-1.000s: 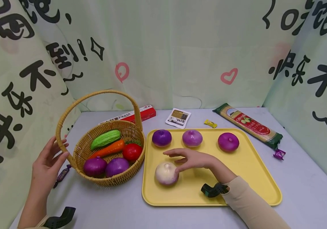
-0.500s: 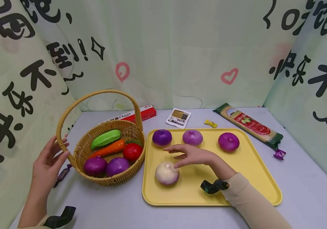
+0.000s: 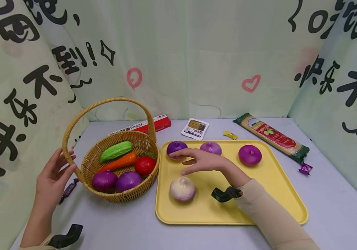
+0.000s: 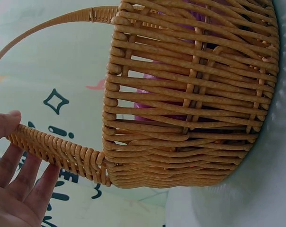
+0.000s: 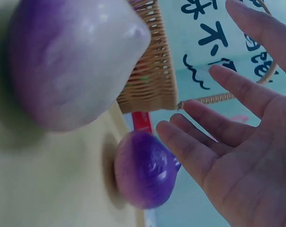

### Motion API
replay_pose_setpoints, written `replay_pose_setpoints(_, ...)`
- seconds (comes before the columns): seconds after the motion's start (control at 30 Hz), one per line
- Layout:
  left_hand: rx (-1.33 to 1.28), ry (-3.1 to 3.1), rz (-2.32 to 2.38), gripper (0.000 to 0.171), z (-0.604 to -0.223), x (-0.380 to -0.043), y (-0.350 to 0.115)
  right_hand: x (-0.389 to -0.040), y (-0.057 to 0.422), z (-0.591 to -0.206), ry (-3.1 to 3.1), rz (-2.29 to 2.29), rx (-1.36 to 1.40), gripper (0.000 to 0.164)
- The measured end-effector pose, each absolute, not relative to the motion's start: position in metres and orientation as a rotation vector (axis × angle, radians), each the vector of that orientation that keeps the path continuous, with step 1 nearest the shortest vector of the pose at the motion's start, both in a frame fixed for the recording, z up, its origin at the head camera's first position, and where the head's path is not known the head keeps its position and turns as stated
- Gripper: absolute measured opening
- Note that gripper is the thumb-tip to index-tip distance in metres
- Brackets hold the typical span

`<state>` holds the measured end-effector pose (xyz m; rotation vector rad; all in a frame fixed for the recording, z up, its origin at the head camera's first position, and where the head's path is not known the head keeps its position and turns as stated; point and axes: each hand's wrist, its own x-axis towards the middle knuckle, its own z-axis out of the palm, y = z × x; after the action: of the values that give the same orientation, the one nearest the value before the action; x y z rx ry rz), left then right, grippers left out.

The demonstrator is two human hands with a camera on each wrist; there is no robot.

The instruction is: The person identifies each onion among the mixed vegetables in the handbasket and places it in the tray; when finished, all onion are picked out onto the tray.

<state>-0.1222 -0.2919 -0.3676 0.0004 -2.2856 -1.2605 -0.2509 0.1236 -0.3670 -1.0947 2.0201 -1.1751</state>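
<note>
My left hand (image 3: 51, 180) holds the near-left side of the wicker basket's handle (image 3: 67, 142), thumb on one face and fingers on the other. In the basket (image 3: 120, 198) lie a ridged green vegetable (image 3: 116, 152), a carrot (image 3: 120, 162), a tomato (image 3: 144, 166) and two purple onions (image 3: 104, 181). Over the yellow tray (image 3: 216, 213), my right hand (image 3: 203, 161) hovers with fingers extended, holding nothing. Below it sits a whitish onion (image 3: 182, 189). The hand partly covers a dark purple onion (image 3: 176, 146) behind, which shows fully in the right wrist view.
A lilac onion (image 3: 211, 147) and a magenta onion (image 3: 249, 155) sit at the tray's back. Behind are a red pasta box (image 3: 161, 123), a white packet (image 3: 195, 128), a yellow candy (image 3: 230, 135) and a green-ended pasta bag (image 3: 272, 137). Purple candies (image 3: 305, 169) lie at both sides.
My right hand has risen off the whitish onion and moved back and slightly left, toward the dark purple onion. The left hand stays at the basket handle.
</note>
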Motion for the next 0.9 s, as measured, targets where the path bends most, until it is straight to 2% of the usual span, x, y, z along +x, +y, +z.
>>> replay_pose_setpoints(0.37,0.033,-2.298,-1.266,0.067,-0.369,-0.123,-0.293,-0.262,0.077,-0.344,2.129,-1.008,-1.280,0.056)
replay_pose_setpoints(0.9,0.021,-2.304,-1.276,0.067,-0.369,-0.122,-0.294,-0.270,-0.001,-0.329,2.089,-0.819,-1.284,0.059)
